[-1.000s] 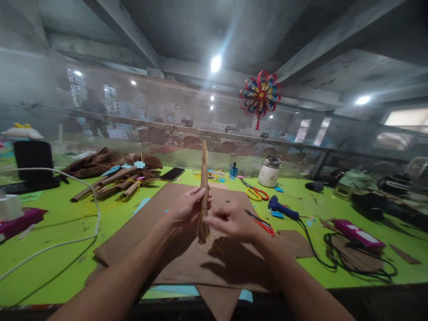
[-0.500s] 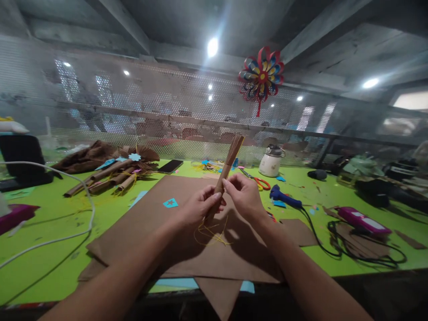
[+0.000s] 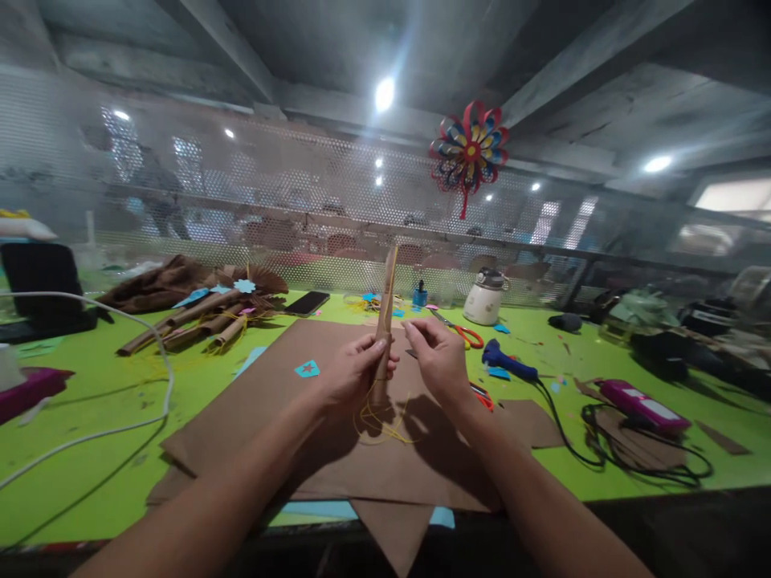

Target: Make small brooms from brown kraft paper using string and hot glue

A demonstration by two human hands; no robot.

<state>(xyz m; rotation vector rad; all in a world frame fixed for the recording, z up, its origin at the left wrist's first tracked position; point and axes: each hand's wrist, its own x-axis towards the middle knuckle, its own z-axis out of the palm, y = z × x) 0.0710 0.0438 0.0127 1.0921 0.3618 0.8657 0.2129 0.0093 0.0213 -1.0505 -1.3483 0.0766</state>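
A narrow bundle of pleated brown paper [image 3: 385, 305] stands nearly upright, with my left hand [image 3: 356, 371] closed around its lower part. Yellow thread [image 3: 391, 429] hangs loosely below it, and a strand seems to run along its right edge. Just to the right, my right hand [image 3: 442, 361] is apart from the bundle, its thumb and forefinger pinched together; whatever lies between them is too small to make out. Beneath both hands spreads a large brown paper sheet [image 3: 259, 409], bearing a small blue cutout with a brown star [image 3: 307, 368].
Rolled brown paper pieces [image 3: 198, 317] and a phone [image 3: 307, 303] lie at back left. To the right are orange-handled scissors [image 3: 470, 335], a blue glue gun [image 3: 509, 361] with a black cord, a white bottle [image 3: 483, 299] and a purple box [image 3: 644, 404]. A white cable [image 3: 164, 377] curves at left.
The paper bundle has swung from leaning right to nearly upright and turned edge-on. My right hand has come away from it slightly, still pinched.
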